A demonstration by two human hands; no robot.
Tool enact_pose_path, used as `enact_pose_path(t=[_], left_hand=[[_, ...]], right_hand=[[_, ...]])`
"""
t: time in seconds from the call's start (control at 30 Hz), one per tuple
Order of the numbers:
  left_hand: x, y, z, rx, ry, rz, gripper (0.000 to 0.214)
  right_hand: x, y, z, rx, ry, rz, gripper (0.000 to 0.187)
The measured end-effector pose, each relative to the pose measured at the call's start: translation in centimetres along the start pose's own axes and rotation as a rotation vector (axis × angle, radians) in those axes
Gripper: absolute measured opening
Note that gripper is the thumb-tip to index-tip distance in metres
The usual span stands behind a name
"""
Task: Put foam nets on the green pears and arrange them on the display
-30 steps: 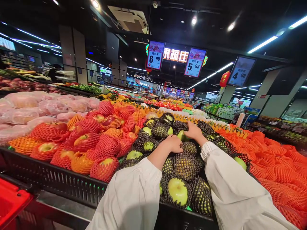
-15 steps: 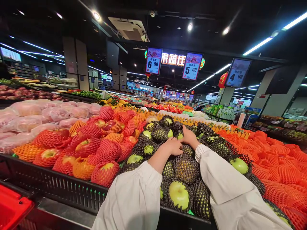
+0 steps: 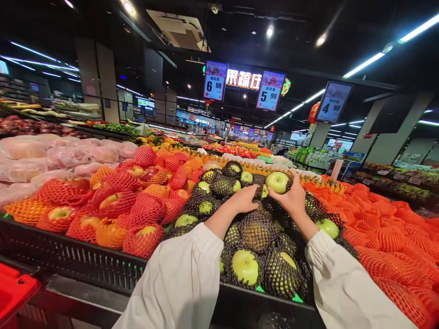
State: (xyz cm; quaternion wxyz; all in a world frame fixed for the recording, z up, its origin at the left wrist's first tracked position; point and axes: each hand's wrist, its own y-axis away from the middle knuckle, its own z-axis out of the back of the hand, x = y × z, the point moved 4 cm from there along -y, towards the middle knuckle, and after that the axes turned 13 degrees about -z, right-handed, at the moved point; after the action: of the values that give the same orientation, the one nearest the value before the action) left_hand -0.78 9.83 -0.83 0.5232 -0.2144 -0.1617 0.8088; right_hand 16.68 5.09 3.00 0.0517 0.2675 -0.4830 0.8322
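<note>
The right hand (image 3: 295, 197) has its grip curled around a green apple (image 3: 277, 183), held above the black-netted apples (image 3: 246, 267) in the black crate (image 3: 265, 301). The left hand (image 3: 244, 199) is just beside it over the same pile, grip loosely parted and holding nothing visible; red-netted apples (image 3: 118, 204) lie to the left.

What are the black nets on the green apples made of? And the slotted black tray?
The black nets seem soft, dull plastic or foam: their mesh hugs round shapes. The black tray is probably hard, smooth plastic: its straight wall has neat rows of slots.
</note>
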Motion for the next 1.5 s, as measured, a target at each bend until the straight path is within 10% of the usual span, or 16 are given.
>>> enact_pose_path(t=[0.1,0.23,0.53,0.73,0.9,1.17,1.5], left_hand=[[-0.2,-0.2,-0.2,-0.229,0.197,-0.164,0.100],[-0.3,-0.4,-0.8,-0.234,0.243,-0.287,0.099],[0.1,0.3,0.7,-0.413,0.170,0.015,0.086],[1.2,0.5,0.7,-0.726,0.601,0.269,0.088],[1.2,-0.2,-0.7,-0.632,1.146,0.336,0.072],[0.6,-0.9,-2.2,-0.390,1.177,0.024,0.085],[0.9,-0.6,-1.5,-0.536,1.117,0.115,0.066]], right_hand=[[-0.5,2.7,-0.6,0.073,-0.165,0.043,0.087],[-0.6,4.4,-2.1,0.302,-0.300,0.205,0.086],[-2.2,3.6,-2.0,0.284,-0.171,0.120,0.082],[-3.7,2.7,-1.6,0.107,-0.044,-0.010,0.058],[-3.5,2.8,0.0,0.027,-0.245,-0.221,0.066],[-2.4,2.8,-0.5,0.110,-0.533,-0.227,0.072],[-3.0,3.1,-1.7,0.289,-0.822,-0.364,0.050]])
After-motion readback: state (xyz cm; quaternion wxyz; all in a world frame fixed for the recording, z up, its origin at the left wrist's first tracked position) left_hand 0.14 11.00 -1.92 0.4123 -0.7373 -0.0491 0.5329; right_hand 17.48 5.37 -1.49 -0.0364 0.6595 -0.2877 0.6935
